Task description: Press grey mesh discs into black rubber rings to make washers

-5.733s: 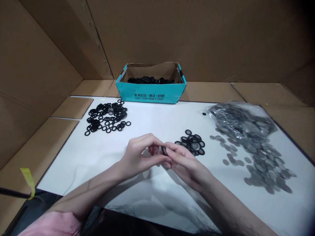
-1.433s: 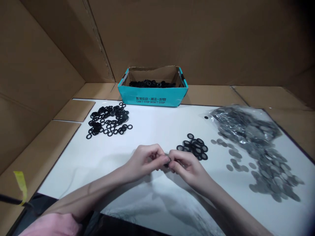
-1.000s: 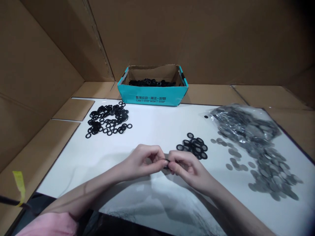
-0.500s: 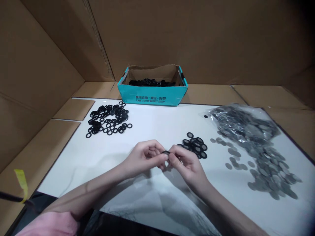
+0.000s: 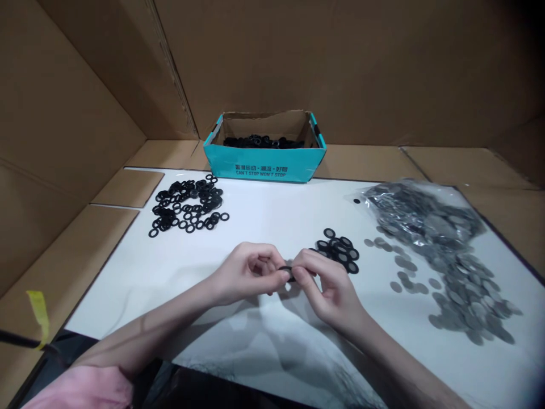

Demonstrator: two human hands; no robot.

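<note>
Between my two hands, just above the white tabletop [image 5: 251, 210], is a black ring [image 5: 286, 269]. My left hand [image 5: 251, 270] pinches its left side between thumb and fingers. At its right edge, the thumb and fingertips of my right hand [image 5: 323, 281] close on the same ring. Whether a grey disc sits inside it is hidden by my fingers. Just beyond my right hand lies a small pile of black rings with grey mesh-like centres [image 5: 342, 257]. A heap of bare black rings [image 5: 189, 209] lies to the far left.
A turquoise cardboard box [image 5: 266, 165] holding black rings stands at the back. On the right, loose grey discs [image 5: 470, 295] spread out below a clear plastic bag [image 5: 421, 213] of discs. Cardboard walls [image 5: 340, 68] surround the table. Yellow tape [image 5: 39, 315] hangs at the left.
The held ring has tilted so more of its face shows. My fingers have shifted slightly around it; both hands stay in nearly the same place.
</note>
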